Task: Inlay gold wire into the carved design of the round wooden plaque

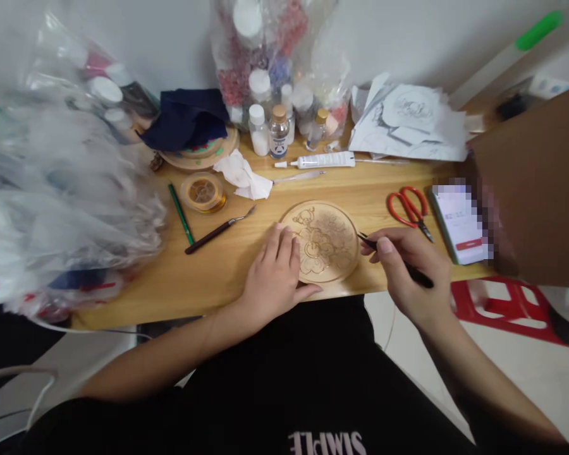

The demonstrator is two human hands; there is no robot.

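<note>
A round wooden plate (334,253) with a flower pattern, partly outlined in gold wire, lies near the table's front edge. My left hand (275,272) rests flat over its left side, fingers stretched out and thumb along the lower rim. At the plate's right rim, my right hand (415,272) grips black tweezers (370,242) whose tips point toward the plate. Whether anything is between the tips is too small to tell. A spool of gold wire (203,193) lies up and to the left, near a dark-handled tool (218,232) and a green pencil (181,213).
Red-handled pliers (410,212) and a phone (459,221) lie at the right, beside a cardboard box (535,189). Behind the plate are a white tube (325,160), small bottles (279,131), crumpled tissue (244,174) and paper drawings (410,120). Plastic bags (85,183) crowd the left.
</note>
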